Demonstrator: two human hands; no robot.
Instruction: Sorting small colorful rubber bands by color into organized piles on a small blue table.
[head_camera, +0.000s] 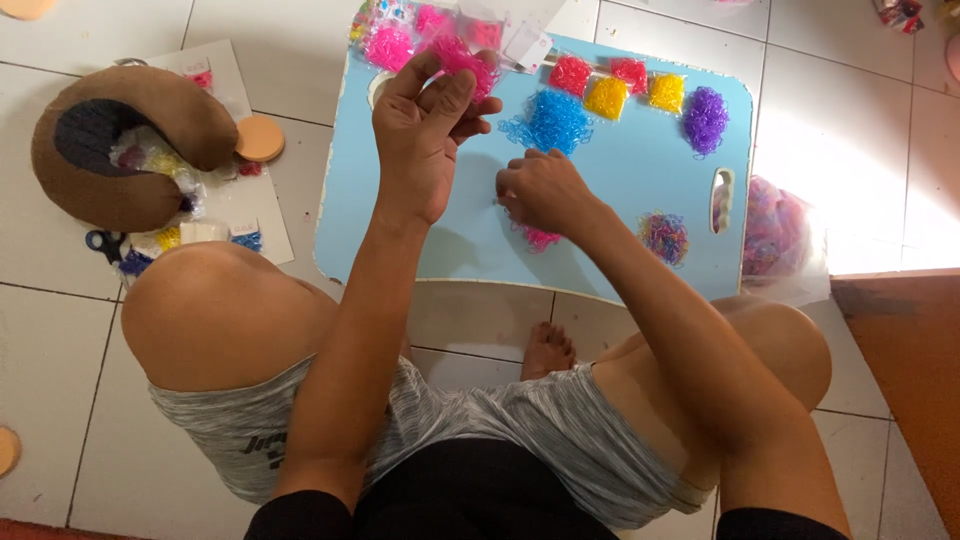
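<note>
On the light blue board (620, 190), set low over white floor tiles (870, 150), both hands work among small heaps of tiny elastic bands. Left hand (425, 130) is raised above the board's upper left part, fingers pinched together on a small clear packet of pink bands (462, 55), thumb and fingertips closed at its lower edge. Right hand (540, 190) rests lower, near the board's middle, fingers curled down onto a small pink heap (540, 238) that shows just under the knuckles; whether it grips any bands I cannot tell.

Just above the right hand lies a blue heap (550, 122). Along the top edge sit a red heap (570, 75), a second red one (630, 72), two yellow heaps (607, 97) and (667, 92), then a purple heap (706, 120) at the right. A mixed-colour heap (664, 238) lies lower right, near the board's handle slot (722, 200). More pink packets (390, 45) pile at the upper left corner.

Off the board: a clear bag of mixed bands (775, 235) to the right, a brown neck pillow (120, 140) to the left with packets inside its curve, scissors (105, 243) below it, a round orange disc (260, 138) beside it.
</note>
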